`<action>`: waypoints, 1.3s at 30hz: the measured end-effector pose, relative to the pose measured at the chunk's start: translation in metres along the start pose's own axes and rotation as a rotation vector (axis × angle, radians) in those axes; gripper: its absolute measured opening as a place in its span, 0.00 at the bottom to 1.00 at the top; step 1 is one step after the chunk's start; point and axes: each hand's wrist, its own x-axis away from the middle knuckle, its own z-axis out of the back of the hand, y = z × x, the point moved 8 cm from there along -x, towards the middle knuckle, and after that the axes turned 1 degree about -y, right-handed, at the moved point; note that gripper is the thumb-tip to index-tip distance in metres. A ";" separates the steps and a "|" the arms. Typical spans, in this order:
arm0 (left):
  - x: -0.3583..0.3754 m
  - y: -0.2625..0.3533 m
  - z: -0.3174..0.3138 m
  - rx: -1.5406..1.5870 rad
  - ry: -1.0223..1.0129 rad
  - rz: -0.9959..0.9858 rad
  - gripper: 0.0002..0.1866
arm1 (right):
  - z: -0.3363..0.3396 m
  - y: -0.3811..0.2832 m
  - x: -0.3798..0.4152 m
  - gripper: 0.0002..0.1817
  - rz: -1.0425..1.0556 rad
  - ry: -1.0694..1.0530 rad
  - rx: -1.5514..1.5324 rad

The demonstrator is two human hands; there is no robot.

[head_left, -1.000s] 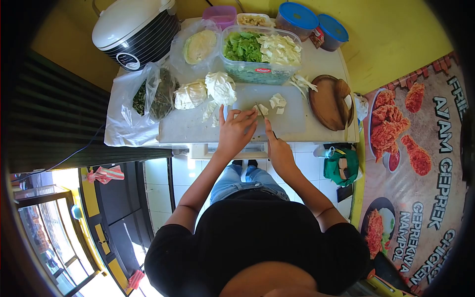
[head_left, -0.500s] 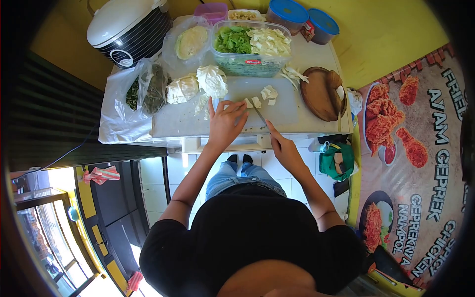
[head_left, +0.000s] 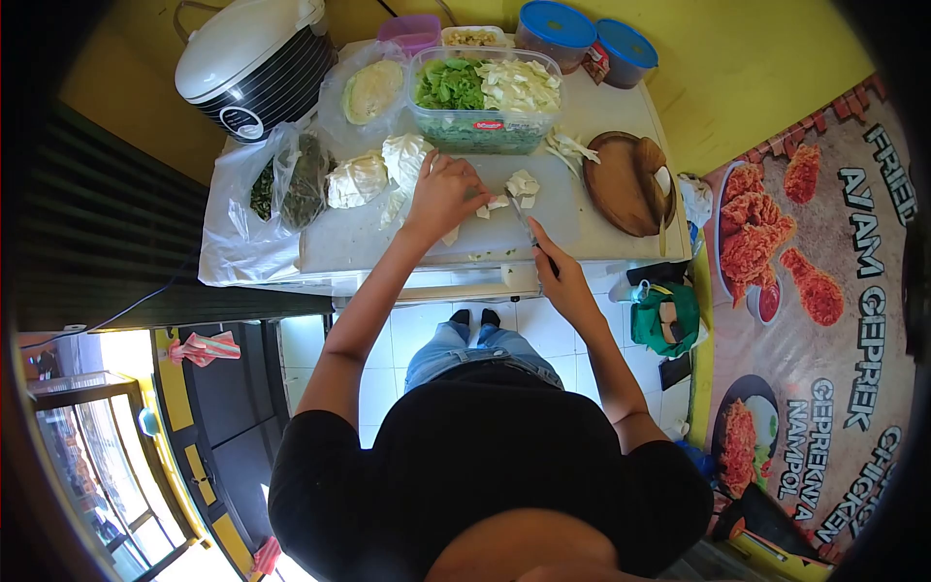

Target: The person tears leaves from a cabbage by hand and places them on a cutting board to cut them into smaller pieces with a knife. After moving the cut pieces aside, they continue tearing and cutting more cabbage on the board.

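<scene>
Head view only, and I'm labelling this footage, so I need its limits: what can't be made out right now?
All in the head view:
- Knife: the right hand covers part of its handle.
- Left hand: too small to tell whether its fingertips touch the cabbage pieces.
- Rice cooker: its closed lid hides the inside; the top edge crops it.
- Wall banner: the dark lens rim cuts off its right side.

A pale table (head_left: 626, 109) carries a cutting board (head_left: 558, 221) toward 4 o'clock. Behind it, near 12, stands a clear container (head_left: 465, 131) of cut greens — a purple tub (head_left: 409, 34) at 11, 2 blue-lidded tubs (head_left: 555, 24) past 1. A round wooden dish (head_left: 606, 179) lies at 3 — a plastic bag (head_left: 228, 238) near 9.
</scene>
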 end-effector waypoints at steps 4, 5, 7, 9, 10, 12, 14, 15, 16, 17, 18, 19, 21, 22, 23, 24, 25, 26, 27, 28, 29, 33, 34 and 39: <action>0.009 0.001 -0.001 0.046 0.115 0.103 0.09 | -0.008 0.001 -0.009 0.26 0.050 0.009 0.100; 0.012 0.001 0.002 0.046 0.168 0.128 0.09 | -0.009 0.000 -0.010 0.26 0.081 0.027 0.144; 0.017 0.005 0.002 0.049 0.183 0.146 0.09 | -0.011 -0.001 -0.010 0.27 0.111 0.047 0.186; 0.019 0.005 0.002 0.057 0.202 0.166 0.09 | -0.011 -0.005 -0.009 0.27 0.116 0.061 0.266; 0.020 0.005 0.002 0.052 0.216 0.161 0.09 | -0.010 -0.007 -0.009 0.27 0.114 0.060 0.265; 0.022 0.005 0.003 0.047 0.231 0.161 0.09 | -0.010 -0.010 -0.009 0.28 0.079 0.013 0.217; 0.020 0.006 0.004 0.047 0.223 0.147 0.08 | -0.011 -0.003 -0.010 0.27 0.143 0.040 0.232; 0.021 0.005 0.004 0.049 0.223 0.151 0.08 | -0.011 -0.008 -0.008 0.27 0.203 0.069 0.243; 0.021 0.005 0.004 0.052 0.225 0.151 0.08 | -0.011 -0.009 -0.008 0.27 0.202 0.066 0.244; 0.021 0.005 0.003 0.056 0.227 0.151 0.08 | -0.011 -0.007 -0.008 0.27 0.139 0.040 0.273; 0.021 0.005 0.003 0.057 0.227 0.153 0.08 | -0.011 -0.006 -0.009 0.27 0.076 0.015 0.301; 0.021 0.004 0.003 0.063 0.234 0.158 0.08 | -0.010 -0.008 -0.010 0.27 0.075 0.013 0.302; 0.023 0.003 0.002 0.071 0.239 0.167 0.08 | -0.011 -0.004 -0.010 0.27 0.015 -0.034 0.194; 0.022 0.002 0.001 0.079 0.235 0.171 0.08 | -0.011 -0.004 -0.010 0.27 0.013 -0.037 0.195; 0.023 0.001 0.000 0.088 0.231 0.177 0.08 | -0.011 -0.004 -0.009 0.27 0.010 -0.036 0.177; 0.023 0.001 0.000 0.090 0.229 0.182 0.08 | -0.011 -0.004 -0.009 0.27 0.007 -0.037 0.159; 0.023 0.001 0.000 0.095 0.231 0.186 0.07 | -0.011 -0.004 -0.009 0.27 0.003 -0.041 0.160; 0.023 0.001 0.000 0.099 0.233 0.189 0.07 | -0.011 -0.006 -0.009 0.28 0.013 -0.041 0.182; 0.023 0.001 0.000 0.101 0.231 0.194 0.07 | -0.011 -0.008 -0.009 0.28 0.023 -0.039 0.204; 0.023 0.001 0.000 0.107 0.229 0.192 0.08 | -0.012 -0.009 -0.009 0.28 0.019 -0.043 0.203; 0.023 0.001 -0.001 0.113 0.228 0.189 0.08 | -0.013 -0.011 -0.009 0.28 0.010 -0.034 0.255; 0.023 0.000 -0.002 0.132 0.218 0.205 0.08 | -0.022 -0.010 -0.012 0.29 0.109 0.042 0.378; 0.023 -0.001 -0.003 0.133 0.218 0.207 0.08 | -0.023 -0.010 -0.013 0.29 0.108 0.042 0.378; 0.022 0.000 0.001 0.133 0.195 0.199 0.07 | -0.022 -0.004 -0.021 0.29 0.060 -0.007 0.398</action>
